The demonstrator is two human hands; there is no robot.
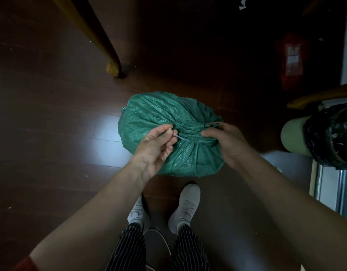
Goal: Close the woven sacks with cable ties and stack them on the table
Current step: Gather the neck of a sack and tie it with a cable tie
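Observation:
A full green woven sack (159, 112) stands on the dark wooden floor in front of my feet, its mouth gathered into a bunched neck (190, 131) on top. A thin white cable tie (181, 138) runs round that neck. My left hand (156, 145) pinches the free end of the tie between thumb and fingers, just left of the neck. My right hand (226, 142) grips the bunched neck from the right side. The tie's far side is hidden under the folds.
A yellow wooden table leg (112, 67) stands on the floor behind the sack, to the left. A green bin lined with a black bag (332, 135) is at the right. A red packet (292, 61) lies in the dark at the back right.

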